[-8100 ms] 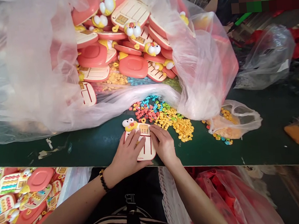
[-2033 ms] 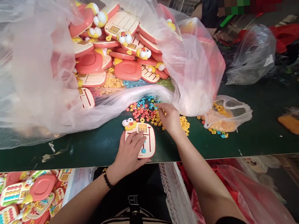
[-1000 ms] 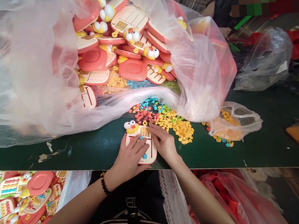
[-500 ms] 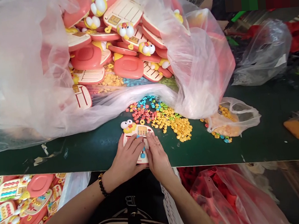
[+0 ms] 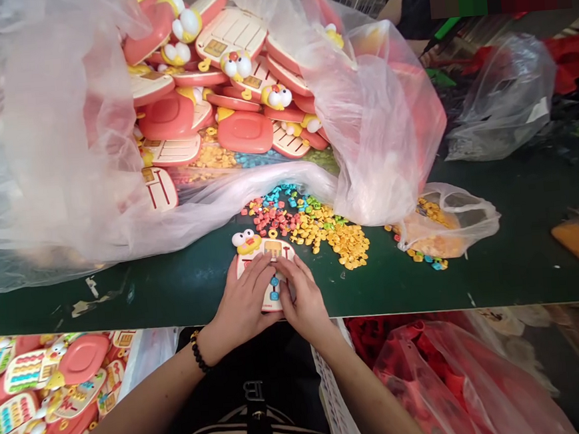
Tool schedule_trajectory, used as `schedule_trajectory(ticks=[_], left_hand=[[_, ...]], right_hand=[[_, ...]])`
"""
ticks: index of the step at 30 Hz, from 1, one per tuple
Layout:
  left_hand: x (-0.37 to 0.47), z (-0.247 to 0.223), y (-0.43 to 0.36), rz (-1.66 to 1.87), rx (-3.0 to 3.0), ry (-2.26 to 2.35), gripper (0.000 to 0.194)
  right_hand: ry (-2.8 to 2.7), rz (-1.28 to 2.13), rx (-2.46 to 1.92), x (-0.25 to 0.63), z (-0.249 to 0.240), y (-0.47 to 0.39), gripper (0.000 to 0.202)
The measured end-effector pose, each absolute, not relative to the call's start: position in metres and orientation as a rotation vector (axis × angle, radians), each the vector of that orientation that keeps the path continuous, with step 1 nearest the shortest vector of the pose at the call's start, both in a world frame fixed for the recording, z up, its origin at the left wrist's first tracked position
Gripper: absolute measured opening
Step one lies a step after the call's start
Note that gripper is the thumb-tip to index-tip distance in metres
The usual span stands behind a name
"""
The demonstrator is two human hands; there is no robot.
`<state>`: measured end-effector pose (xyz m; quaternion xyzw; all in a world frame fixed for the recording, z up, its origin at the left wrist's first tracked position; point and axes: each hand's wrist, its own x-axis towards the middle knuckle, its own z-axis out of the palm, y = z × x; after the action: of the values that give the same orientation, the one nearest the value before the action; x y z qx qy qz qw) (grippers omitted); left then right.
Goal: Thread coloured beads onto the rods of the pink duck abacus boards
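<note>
A toy board point(image 5: 267, 304) with a cream face, red rim and a bug-eyed yellow duck head point(image 5: 246, 242) lies near the table's front edge. My left hand point(image 5: 243, 297) grips its left side, fingers closed across the face. On the right, my right hand point(image 5: 305, 303) is closed over the board, its bent fingertips pressed on the middle of the face; anything under them is hidden. Blue pieces point(image 5: 274, 294) sit in a slot below the fingers. Just beyond the board lies a loose pile of small red, blue, green and yellow pieces point(image 5: 352, 244).
A large clear plastic bag point(image 5: 374, 150) full of similar boards point(image 5: 245, 132) fills the back of the green table point(image 5: 176, 299). A small bag point(image 5: 469, 213) of pieces lies right. Finished-looking boards point(image 5: 83, 359) are piled below left; red bagged material point(image 5: 423, 380) is below right.
My right hand's fingers have moved left from the board's right side onto the middle of its face, bending more. My left hand stays on the board. The view has shifted slightly.
</note>
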<state>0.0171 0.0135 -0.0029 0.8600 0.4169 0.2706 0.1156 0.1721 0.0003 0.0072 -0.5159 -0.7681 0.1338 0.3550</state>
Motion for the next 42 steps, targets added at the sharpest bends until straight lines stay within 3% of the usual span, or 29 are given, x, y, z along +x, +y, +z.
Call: schedule_trajectory(ticks=[3,8,12,18,30,33,38,42], left_hand=[[0.017,-0.004,0.013,0.815,2.52,1.209,0.053],[0.016,-0.003,0.014,0.789,2.571,1.219,0.069],[0.017,-0.001,0.013,0.702,2.595,1.248,0.064],[0.018,0.0,0.013,0.661,2.631,1.254,0.061],[0.017,-0.002,0.014,0.679,2.616,1.26,0.068],[0.016,-0.001,0.014,0.672,2.607,1.261,0.067],[0.017,0.0,0.014,0.642,2.605,1.247,0.064],[0.018,0.0,0.014,0.645,2.602,1.245,0.065]], right_hand=[[-1.909,0.346,-1.331,0.172,0.01,-0.002,0.04],[-1.627,0.139,-1.594,0.206,0.004,0.01,0.018],[-1.616,0.054,-1.789,0.229,-0.005,0.027,0.022],[-1.909,0.19,-1.652,0.237,0.007,0.057,0.032],[-2.097,-0.259,-1.959,0.271,0.021,0.102,0.018],[-1.934,-0.145,-1.879,0.266,0.025,0.093,0.017],[-1.808,0.344,-1.515,0.224,0.022,0.068,0.017],[-1.862,0.31,-1.441,0.193,0.012,0.052,0.019]])
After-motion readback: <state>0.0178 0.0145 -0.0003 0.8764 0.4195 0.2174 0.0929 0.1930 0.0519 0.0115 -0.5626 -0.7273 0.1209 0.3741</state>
